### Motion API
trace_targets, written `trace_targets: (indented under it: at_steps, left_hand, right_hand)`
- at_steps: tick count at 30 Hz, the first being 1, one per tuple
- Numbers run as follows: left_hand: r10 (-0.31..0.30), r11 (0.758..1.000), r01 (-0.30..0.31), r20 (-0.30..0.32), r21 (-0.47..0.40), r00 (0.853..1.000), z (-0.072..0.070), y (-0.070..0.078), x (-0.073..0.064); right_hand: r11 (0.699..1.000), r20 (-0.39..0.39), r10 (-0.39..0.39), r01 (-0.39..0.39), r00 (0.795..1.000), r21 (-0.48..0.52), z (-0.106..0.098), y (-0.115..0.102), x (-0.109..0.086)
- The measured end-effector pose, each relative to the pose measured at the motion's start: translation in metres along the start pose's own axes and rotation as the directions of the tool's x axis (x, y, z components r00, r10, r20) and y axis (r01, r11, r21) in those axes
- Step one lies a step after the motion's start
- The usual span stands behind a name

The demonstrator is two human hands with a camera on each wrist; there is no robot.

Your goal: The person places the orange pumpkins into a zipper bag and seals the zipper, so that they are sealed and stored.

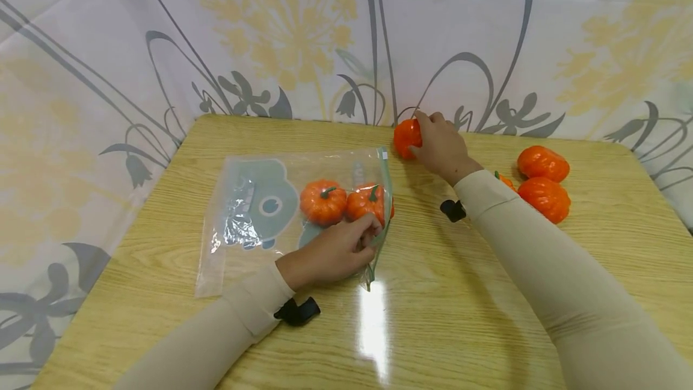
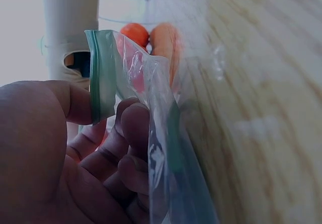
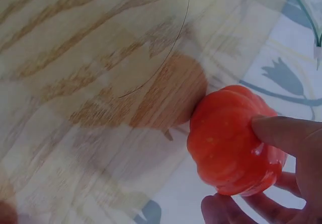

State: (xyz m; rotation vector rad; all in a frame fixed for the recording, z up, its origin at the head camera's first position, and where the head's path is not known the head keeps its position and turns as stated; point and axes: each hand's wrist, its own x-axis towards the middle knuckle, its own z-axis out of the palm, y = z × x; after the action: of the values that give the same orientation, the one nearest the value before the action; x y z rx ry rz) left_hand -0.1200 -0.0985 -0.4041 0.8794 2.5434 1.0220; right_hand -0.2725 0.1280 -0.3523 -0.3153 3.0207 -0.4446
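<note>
A clear zip bag (image 1: 254,257) with a printed grey-blue cartoon figure lies on the table, its green-edged mouth facing right. Orange toy pumpkins with green stems, one pumpkin (image 1: 323,202) and another (image 1: 368,203) beside it, sit in the bag near the mouth. My left hand (image 1: 332,251) holds the bag's mouth at the near corner; up close, the thumb lies against the green zip strip (image 2: 95,78). At the table's far edge my right hand (image 1: 441,143) grips an orange-red pumpkin (image 3: 231,138), thumb on one side and fingers on the other.
To the right of the right forearm lie a pumpkin (image 1: 543,162) and another pumpkin (image 1: 544,199) close together. A smaller orange piece (image 1: 506,181) with a green stem is partly covered by the sleeve. Floral cloth (image 1: 303,35) hangs behind the wooden table (image 1: 433,330).
</note>
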Motion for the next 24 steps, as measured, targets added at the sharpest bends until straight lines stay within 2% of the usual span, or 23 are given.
trace_targets:
  at_steps: [13,24]
  left_hand:
    - [-0.005,1.000,0.005,-0.002,0.018,1.000,0.001,0.000,0.000]
    - [-0.006,1.000,0.006,-0.010,0.004,1.000,0.001,0.000,0.001]
  right_hand:
    - [0.999,0.002,-0.032,0.032,0.999,0.037,0.001,0.006,-0.017]
    - [0.990,-0.008,-0.105,0.105,0.994,0.098,0.005,0.001,-0.030]
